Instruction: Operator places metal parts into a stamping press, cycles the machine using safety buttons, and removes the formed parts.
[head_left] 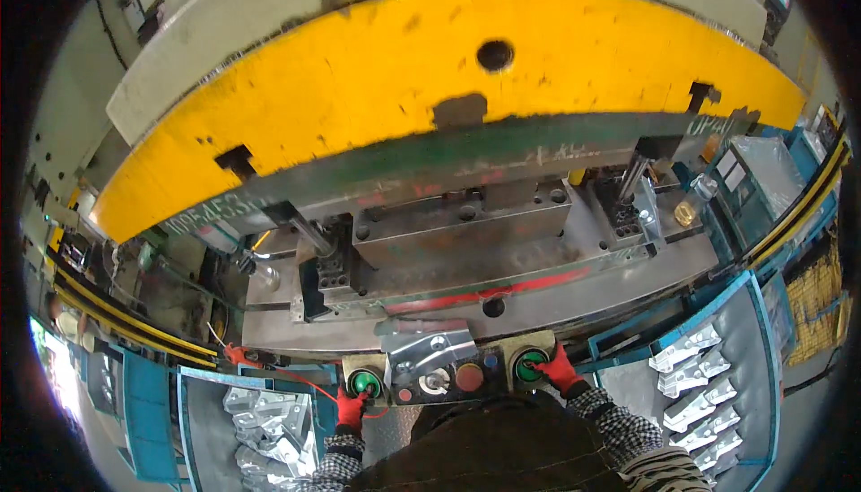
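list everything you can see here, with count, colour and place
press ram: one, yellow, top centre
die block: one, grey steel, centre under the ram
metal part: one, silver, front edge of the press bed
green buttons: two, on the control panel, left and right ends
red button: one, panel centre
tray of silver parts: one, blue, lower right
bin of silver parts: one, blue, lower left
left hand: red glove, on left green button
right hand: red glove, on right green button

A large press with a yellow curved ram (430, 88) stands over a grey steel die block (462, 223). Below it, the left hand (351, 408) in a red glove presses a round green button (364, 383), and the red-gloved right hand (560, 370) presses another green button (530, 365). Blue-walled bins of silvery stamped metal parts (700, 393) flank the control panel.
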Action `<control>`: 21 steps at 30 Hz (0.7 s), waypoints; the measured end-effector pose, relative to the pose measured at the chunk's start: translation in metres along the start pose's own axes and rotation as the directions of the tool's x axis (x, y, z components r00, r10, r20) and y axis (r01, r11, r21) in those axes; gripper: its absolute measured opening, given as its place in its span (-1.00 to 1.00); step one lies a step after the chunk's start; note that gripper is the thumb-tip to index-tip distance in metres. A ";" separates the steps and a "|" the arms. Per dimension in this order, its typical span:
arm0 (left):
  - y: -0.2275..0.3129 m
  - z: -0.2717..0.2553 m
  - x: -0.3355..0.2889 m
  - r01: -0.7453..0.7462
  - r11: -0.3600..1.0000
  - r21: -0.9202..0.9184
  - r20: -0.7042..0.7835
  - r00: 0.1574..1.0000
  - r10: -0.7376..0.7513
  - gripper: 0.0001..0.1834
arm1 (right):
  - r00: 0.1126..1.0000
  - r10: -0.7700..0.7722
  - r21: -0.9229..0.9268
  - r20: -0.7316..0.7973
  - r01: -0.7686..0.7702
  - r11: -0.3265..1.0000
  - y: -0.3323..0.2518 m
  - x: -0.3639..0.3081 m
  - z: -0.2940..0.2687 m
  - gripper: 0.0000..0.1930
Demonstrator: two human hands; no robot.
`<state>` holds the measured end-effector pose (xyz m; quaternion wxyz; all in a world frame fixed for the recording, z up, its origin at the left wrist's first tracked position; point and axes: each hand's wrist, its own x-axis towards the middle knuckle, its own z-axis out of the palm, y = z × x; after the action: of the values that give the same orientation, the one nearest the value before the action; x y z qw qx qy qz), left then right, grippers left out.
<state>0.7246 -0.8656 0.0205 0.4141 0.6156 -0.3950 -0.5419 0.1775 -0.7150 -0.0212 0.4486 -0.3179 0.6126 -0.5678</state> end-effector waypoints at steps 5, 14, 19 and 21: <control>0.057 -0.048 0.040 -0.071 0.802 0.593 0.380 0.903 -0.201 -0.38 | 0.990 -0.010 -0.075 0.138 0.020 0.997 -0.051 -0.003 0.008 -0.02; 0.412 0.197 0.041 -0.844 0.475 0.249 0.488 0.533 0.691 -0.56 | 0.977 0.051 -0.167 0.208 -0.016 0.986 -0.015 0.008 -0.057 -0.35; 0.480 0.312 0.101 -0.620 -0.308 0.721 0.474 0.117 0.873 -0.45 | 0.928 0.359 0.062 0.099 -0.366 0.929 0.046 0.012 -0.157 -0.37; 0.479 0.338 0.121 -0.433 -0.371 0.822 0.487 0.194 0.852 -0.46 | 0.940 0.337 0.044 -0.042 -0.336 0.941 0.052 -0.003 -0.192 -0.38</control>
<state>0.3832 -1.1711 0.4047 0.2748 0.4200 -0.8107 0.3015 0.0101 -0.6260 -0.0804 0.5296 -0.1864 0.6582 -0.5015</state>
